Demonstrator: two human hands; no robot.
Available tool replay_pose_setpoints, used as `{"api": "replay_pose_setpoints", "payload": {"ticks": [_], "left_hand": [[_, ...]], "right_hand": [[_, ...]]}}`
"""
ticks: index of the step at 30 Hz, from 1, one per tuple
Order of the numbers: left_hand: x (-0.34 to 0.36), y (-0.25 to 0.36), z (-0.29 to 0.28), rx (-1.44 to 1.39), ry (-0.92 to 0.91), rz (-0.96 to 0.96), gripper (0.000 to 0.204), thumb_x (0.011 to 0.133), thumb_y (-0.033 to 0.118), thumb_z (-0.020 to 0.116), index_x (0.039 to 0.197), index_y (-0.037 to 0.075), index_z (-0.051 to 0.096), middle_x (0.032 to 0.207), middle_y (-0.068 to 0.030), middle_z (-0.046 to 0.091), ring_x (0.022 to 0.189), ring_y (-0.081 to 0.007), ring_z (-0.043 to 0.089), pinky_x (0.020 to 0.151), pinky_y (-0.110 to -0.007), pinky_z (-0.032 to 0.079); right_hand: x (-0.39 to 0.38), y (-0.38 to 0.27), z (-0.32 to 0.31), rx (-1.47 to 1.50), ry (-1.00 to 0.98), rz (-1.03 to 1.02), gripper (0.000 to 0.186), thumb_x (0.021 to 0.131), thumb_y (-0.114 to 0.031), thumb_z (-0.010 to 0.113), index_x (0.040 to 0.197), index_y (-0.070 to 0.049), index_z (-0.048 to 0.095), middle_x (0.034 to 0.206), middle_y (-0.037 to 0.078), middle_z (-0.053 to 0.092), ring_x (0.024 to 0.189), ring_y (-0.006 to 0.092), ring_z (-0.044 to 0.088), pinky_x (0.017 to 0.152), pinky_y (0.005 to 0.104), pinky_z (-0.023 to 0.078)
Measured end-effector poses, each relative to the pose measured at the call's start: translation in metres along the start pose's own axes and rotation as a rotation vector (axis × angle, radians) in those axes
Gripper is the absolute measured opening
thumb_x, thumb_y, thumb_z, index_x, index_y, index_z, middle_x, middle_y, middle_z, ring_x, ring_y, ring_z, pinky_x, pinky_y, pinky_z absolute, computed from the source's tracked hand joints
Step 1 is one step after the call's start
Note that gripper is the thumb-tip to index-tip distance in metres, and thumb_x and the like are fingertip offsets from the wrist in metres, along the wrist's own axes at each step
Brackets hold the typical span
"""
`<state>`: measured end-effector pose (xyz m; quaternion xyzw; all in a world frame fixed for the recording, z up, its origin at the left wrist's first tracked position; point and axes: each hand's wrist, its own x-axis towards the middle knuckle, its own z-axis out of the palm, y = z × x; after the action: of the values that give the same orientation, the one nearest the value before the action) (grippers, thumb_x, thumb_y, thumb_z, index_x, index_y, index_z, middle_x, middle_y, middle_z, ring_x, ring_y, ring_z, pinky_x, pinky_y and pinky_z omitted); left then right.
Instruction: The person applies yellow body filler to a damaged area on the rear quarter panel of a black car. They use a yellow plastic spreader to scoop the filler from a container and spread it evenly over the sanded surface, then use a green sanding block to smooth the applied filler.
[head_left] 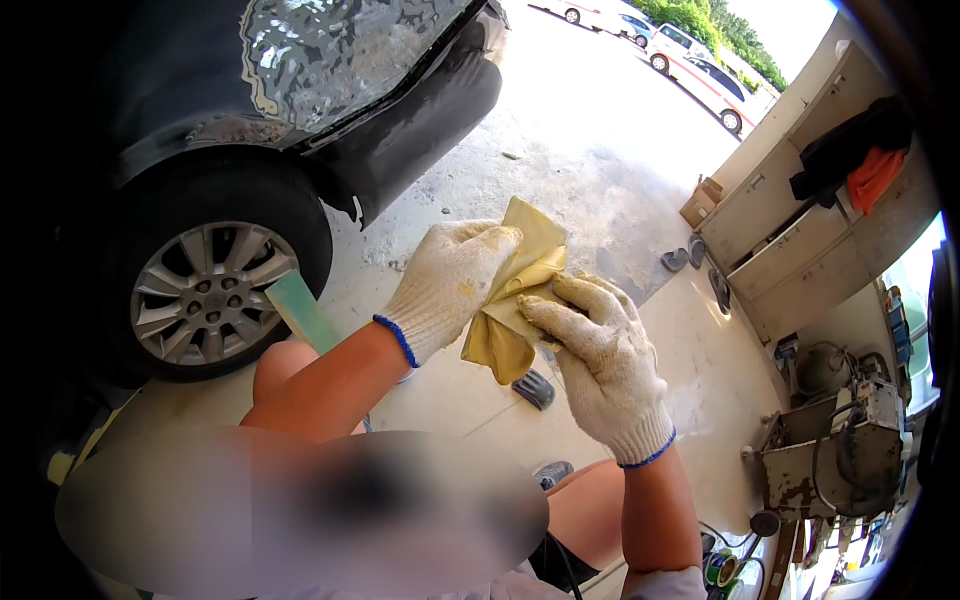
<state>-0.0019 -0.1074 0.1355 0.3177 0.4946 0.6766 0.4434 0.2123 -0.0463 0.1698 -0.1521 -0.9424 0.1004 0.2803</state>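
Both hands wear white knit gloves with blue cuffs, stained yellowish at the fingers. My left hand (450, 285) grips the upper left part of a creased, folded yellow sheet (525, 230), perhaps abrasive paper. My right hand (605, 365) holds the same sheet from the right, fingers bent over its middle; a loose flap hangs below between the hands. A pale green flat board (298, 305) is tilted behind my left forearm, near the car's wheel (215, 290). Above the wheel, the dark car body (400, 160) carries a grey, patchy area (330, 55) with rough edges.
Metal cabinets (770, 270) with draped clothing stand at right, with shoes and a cardboard box (700, 200) beside them. A cluttered metal cart (830, 460) is at lower right. A sandal (533, 390) lies on the concrete floor (480, 420) below my hands. Parked vehicles are outside.
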Motion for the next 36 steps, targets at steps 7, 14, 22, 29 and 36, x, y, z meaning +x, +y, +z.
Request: {"api": "replay_pose_setpoints", "payload": {"ticks": [7,14,22,29,36], "left_hand": [[0.014,0.035,0.013,0.171,0.139,0.360,0.033,0.109,0.027,0.061,0.107,-0.003,0.072,0.091,-0.0070,0.069,0.086,-0.0112,0.067,0.074,-0.031,0.059],[0.014,0.046,-0.007,-0.610,0.245,0.215,0.048,0.114,0.030,0.044,0.150,-0.002,0.049,0.135,-0.0222,0.065,0.121,-0.0343,0.073,0.101,-0.052,0.064],[-0.002,-0.074,0.065,-1.184,-0.010,-0.268,0.041,0.115,0.031,0.041,0.142,0.002,0.051,0.128,-0.0167,0.065,0.116,-0.0311,0.071,0.096,-0.048,0.065],[-0.016,-0.060,0.039,-1.081,-0.007,-0.190,0.046,0.115,0.031,0.038,0.145,-0.002,0.052,0.129,-0.0186,0.067,0.112,-0.0302,0.075,0.096,-0.048,0.066],[-0.032,-0.029,0.000,-0.940,0.032,-0.163,0.052,0.116,0.033,0.032,0.149,-0.002,0.050,0.133,-0.0182,0.066,0.118,-0.0296,0.074,0.100,-0.048,0.066]], "right_hand": [[-0.006,-0.029,-0.021,-0.150,0.007,-0.025,0.047,0.083,0.003,0.073,0.126,-0.017,0.079,0.136,0.017,0.067,0.131,0.0446,0.062,0.111,0.0531,0.052],[0.024,-0.005,-0.045,0.624,0.344,0.116,0.047,0.095,0.008,0.064,0.139,-0.003,0.075,0.148,0.017,0.068,0.140,0.0275,0.060,0.115,0.0397,0.049],[-0.057,0.081,0.087,1.159,0.532,0.387,0.056,0.107,-0.015,0.066,0.159,0.002,0.053,0.159,0.018,0.058,0.143,0.0307,0.059,0.118,0.0461,0.052],[-0.062,0.086,0.081,0.649,0.374,0.205,0.048,0.109,-0.004,0.054,0.156,0.005,0.056,0.166,0.018,0.052,0.149,0.0344,0.054,0.125,0.0462,0.045],[-0.023,0.051,0.080,1.432,0.586,0.159,0.046,0.109,-0.005,0.057,0.153,0.007,0.055,0.160,0.021,0.055,0.151,0.0382,0.050,0.132,0.0549,0.037]]}}
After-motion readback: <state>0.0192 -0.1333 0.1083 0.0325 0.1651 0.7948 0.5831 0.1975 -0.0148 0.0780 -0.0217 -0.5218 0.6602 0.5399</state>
